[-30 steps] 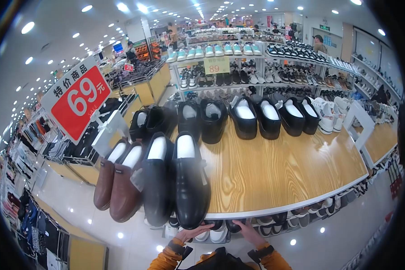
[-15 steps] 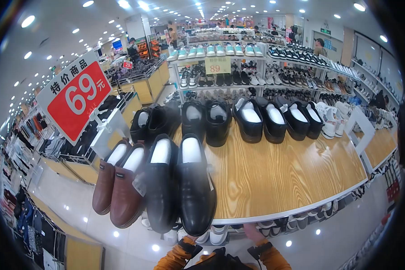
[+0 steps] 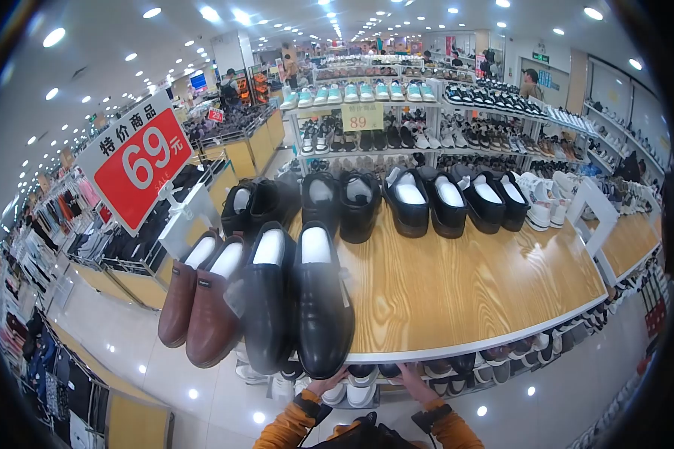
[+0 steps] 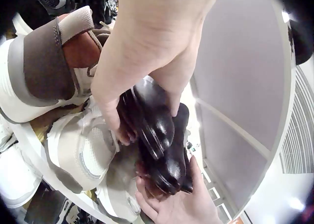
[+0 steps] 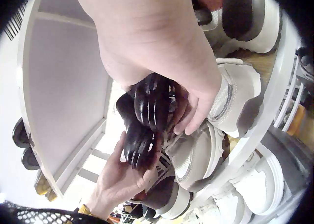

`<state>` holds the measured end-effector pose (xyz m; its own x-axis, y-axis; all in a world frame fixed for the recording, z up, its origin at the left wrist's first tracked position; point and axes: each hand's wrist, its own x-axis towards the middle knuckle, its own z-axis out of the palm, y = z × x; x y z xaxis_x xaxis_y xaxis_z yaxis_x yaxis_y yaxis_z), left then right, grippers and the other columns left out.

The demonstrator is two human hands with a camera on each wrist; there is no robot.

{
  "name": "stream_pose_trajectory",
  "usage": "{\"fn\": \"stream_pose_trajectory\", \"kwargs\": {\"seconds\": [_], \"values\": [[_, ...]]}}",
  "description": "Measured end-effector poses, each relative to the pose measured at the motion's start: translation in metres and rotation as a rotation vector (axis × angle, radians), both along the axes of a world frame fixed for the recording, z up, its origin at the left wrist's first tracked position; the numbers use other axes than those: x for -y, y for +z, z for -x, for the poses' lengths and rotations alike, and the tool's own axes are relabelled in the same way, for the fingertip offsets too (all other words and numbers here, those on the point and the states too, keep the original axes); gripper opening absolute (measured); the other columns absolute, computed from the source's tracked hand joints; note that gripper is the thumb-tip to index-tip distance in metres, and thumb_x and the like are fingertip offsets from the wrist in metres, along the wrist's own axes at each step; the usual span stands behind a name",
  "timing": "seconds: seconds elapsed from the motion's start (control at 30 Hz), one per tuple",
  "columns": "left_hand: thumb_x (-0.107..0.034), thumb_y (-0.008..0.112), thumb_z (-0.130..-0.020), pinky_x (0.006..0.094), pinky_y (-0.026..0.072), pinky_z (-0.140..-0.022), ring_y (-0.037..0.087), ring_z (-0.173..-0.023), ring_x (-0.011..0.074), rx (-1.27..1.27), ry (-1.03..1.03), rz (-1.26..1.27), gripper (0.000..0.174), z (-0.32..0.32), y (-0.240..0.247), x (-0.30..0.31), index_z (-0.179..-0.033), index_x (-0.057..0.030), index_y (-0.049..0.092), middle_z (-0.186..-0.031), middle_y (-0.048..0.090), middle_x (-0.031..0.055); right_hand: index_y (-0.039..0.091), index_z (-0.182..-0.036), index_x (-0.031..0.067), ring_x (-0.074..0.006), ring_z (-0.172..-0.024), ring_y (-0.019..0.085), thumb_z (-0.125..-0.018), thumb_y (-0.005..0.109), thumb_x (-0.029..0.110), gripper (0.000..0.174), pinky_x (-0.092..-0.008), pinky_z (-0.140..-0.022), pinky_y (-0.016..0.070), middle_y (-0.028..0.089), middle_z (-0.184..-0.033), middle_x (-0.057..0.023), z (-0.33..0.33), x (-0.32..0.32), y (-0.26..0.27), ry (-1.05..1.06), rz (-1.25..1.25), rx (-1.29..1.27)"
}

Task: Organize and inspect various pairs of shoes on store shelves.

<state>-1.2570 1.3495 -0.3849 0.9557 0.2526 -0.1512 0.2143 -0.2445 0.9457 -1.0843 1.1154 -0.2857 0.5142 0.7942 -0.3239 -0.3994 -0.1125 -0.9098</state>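
Under the front edge of the wooden display table, my left hand (image 3: 326, 383) and right hand (image 3: 418, 385) face each other around a pair of glossy black shoes. In the left wrist view, my left thumb and fingers grip one black shoe (image 4: 152, 118) from both sides. The other black shoe (image 5: 152, 104) is between the thumb and fingers of my right hand in the right wrist view. Both shoes lie side by side, close against white and grey sneakers (image 4: 83, 153) on the lower shelf. The tabletop overhang hides most of the pair in the head view.
Black loafers (image 3: 326, 307) and brown shoes (image 3: 216, 314) stand at the left of the tabletop (image 3: 464, 299). More black shoes (image 3: 408, 202) line its back. A red price sign (image 3: 144, 166) rises at left. The table's pale underside (image 5: 68, 87) hangs over my hands.
Half a second ago the table edge covered the shoes and most of my hands; now they show again below it. The head view has shifted slightly. Both hands stay at the lower shelf.
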Motion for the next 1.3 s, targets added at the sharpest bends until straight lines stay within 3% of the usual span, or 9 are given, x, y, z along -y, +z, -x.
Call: {"fn": "stream_pose_trajectory", "kwargs": {"seconds": [0.1, 0.23, 0.3, 0.33, 0.4, 0.6, 0.9, 1.13, 1.3], "values": [[-0.023, 0.061, -0.093, 0.0369, 0.0466, -0.093, 0.05, -0.118, 0.0194, 0.019, 0.218, 0.729, 0.057, -0.004, 0.021, 0.018, -0.142, -0.0066, 0.036, -0.135, 0.044, 0.006, 0.034, -0.14, 0.0011, -0.0245, -0.113, 0.058, -0.1, 0.044, 0.042, 0.058, -0.036, -0.097, 0.0482, 0.045, -0.135, -0.0147, -0.001, 0.013, -0.008, 0.083, -0.004, -0.044], [-0.019, 0.063, -0.093, 0.0344, 0.0463, -0.097, 0.05, -0.121, 0.0194, -0.036, 0.246, 0.359, 0.079, -0.012, 0.083, 0.043, -0.151, -0.0076, 0.011, -0.14, 0.036, 0.0099, 0.039, -0.135, 0.0008, -0.0252, -0.113, 0.059, -0.101, 0.041, 0.044, 0.055, -0.0369, -0.097, 0.0484, 0.052, -0.13, -0.0152, 0.009, 0.03, 0.014, 0.019, 0.073, -0.148], [-0.02, 0.067, -0.091, 0.032, 0.0474, -0.097, 0.056, -0.117, 0.0217, -0.046, 0.475, 0.804, 0.095, -0.01, 0.114, 0.064, -0.151, -0.0089, -0.006, -0.135, 0.041, 0.0165, 0.041, -0.133, -0.0005, -0.0256, -0.113, 0.059, -0.101, 0.039, 0.046, 0.057, -0.0365, -0.096, 0.0482, 0.057, -0.126, -0.0154, 0.011, 0.047, 0.013, 0.045, 0.1, -0.146], [-0.024, 0.071, -0.088, 0.032, 0.0478, -0.097, 0.061, -0.109, 0.0237, 0.013, 0.45, 0.837, 0.104, -0.003, 0.129, 0.072, -0.15, -0.0073, -0.011, -0.125, 0.051, 0.0187, 0.041, -0.133, -0.0005, -0.0256, -0.113, 0.059, -0.101, 0.039, 0.046, 0.057, -0.0365, -0.096, 0.0482, 0.057, -0.126, -0.0154, 0.013, 0.054, 0.014, 0.055, 0.106, -0.147], [-0.026, 0.072, -0.087, 0.0324, 0.0478, -0.098, 0.063, -0.107, 0.0236, -0.053, 0.482, 0.841, 0.106, 0.004, 0.14, 0.085, -0.149, -0.0046, -0.011, -0.117, 0.059, 0.0176, 0.042, -0.132, -0.0014, -0.0251, -0.113, 0.059, -0.101, 0.04, 0.047, 0.058, -0.036, -0.097, 0.0471, 0.058, -0.126, -0.015, 0.015, 0.07, 0.017, 0.09, 0.162, -0.148], [-0.032, 0.061, -0.095, 0.0338, 0.0433, -0.104, 0.055, -0.12, 0.027, 0.002, 0.492, 0.699, 0.083, 0.029, 0.133, 0.146, -0.149, -0.0018, 0.006, -0.132, 0.052, 0.0201, 0.042, -0.131, -0.0006, -0.0247, -0.112, 0.059, -0.1, 0.043, 0.047, 0.057, -0.0352, -0.097, 0.0466, 0.057, -0.127, -0.0147, 0.021, 0.126, 0.008, 0.098, 0.179, -0.183], [-0.027, 0.061, -0.095, 0.0323, 0.0454, -0.099, 0.057, -0.114, 0.0194, -0.027, 0.456, 0.441, 0.061, 0.063, 0.147, 0.25, -0.143, -0.002, 0.033, -0.13, 0.055, 0.013, 0.048, -0.125, 0.0001, -0.0239, -0.107, 0.062, -0.099, 0.05, 0.039, 0.047, -0.0334, -0.094, 0.0485, 0.06, -0.123, -0.0141, 0.049, 0.201, -0.012, 0.196, 0.208, -0.174], [-0.018, 0.061, -0.095, 0.0302, 0.0458, -0.096, 0.059, -0.11, 0.0163, 0.158, 0.524, 0.27, 0.052, 0.105, 0.185, 0.25, -0.139, -0.0034, 0.039, -0.123, 0.06, 0.0109, 0.048, -0.127, 0.001, -0.0207, -0.105, 0.062, -0.099, 0.053, 0.035, 0.044, -0.0311, -0.092, 0.048, 0.061, -0.121, -0.0117, 0.074, 0.17, 0.04, 0.278, 0.086, -0.037], [-0.008, 0.057, -0.096, 0.0261, 0.0488, -0.088, 0.062, -0.104, 0.0143, 0.427, 0.69, 0.259, 0.035, 0.13, 0.203, 0.218, -0.129, -0.0008, 0.05, -0.117, 0.063, 0.009, 0.047, -0.129, 0.0001, -0.018, -0.103, 0.062, -0.092, 0.065, 0.017, 0.044, -0.0299, -0.09, 0.0492, 0.061, -0.119, -0.0108, 0.105, 0.12, 0.086, 0.246, -0.162, 0.075]]}}
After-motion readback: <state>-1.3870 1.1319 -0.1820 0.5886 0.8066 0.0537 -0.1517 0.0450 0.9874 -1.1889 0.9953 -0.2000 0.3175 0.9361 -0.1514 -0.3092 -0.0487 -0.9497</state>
